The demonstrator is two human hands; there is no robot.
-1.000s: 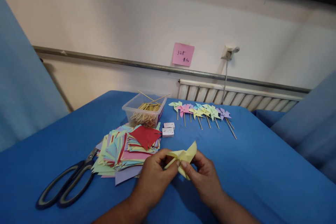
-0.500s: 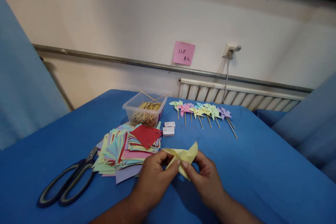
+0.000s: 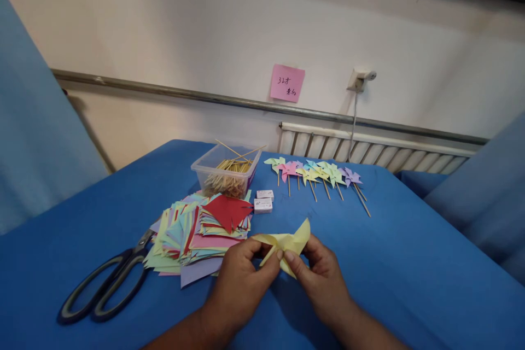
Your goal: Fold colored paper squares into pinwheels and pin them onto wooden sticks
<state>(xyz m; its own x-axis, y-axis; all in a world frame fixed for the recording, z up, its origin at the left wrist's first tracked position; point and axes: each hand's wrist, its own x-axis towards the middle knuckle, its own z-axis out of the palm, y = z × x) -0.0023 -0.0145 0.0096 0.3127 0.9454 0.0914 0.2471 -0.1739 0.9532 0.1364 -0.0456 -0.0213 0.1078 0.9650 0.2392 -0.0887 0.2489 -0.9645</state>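
Slight movement is being shown since the earlier frames: the left flap of the pale yellow folded-paper pinwheel head (image 3: 293, 243) is being spread a little farther over the left hand (image 3: 244, 279), and its upright point is being held slightly higher. The pinwheel head is being supported above the blue-covered table (image 3: 389, 262), between both hands. Its centre is being pinched by the left hand, with the thumb pressed on the front face. Its right side is being gripped by the right hand (image 3: 324, 279), with that thumb also being placed near the centre.

Several units appear to be completed: a row of pastel paper pinwheels on thin wooden sticks (image 3: 307, 176) is being kept at the far side of the table. The unit in hand is being judged as partly finished; its flaps are being gathered at the centre, but no stick is being shown on it. Whether a fastener is being inserted cannot be told.

Much material is being left unused: a large stack of multicoloured cut paper (image 3: 180, 235) is being kept to the left, beside dark-handled scissors (image 3: 117, 284), and loose wooden sticks (image 3: 225, 178) are being held in a clear plastic box (image 3: 205, 169). Two small white boxes (image 3: 263, 206) are being kept nearby, their contents hidden.
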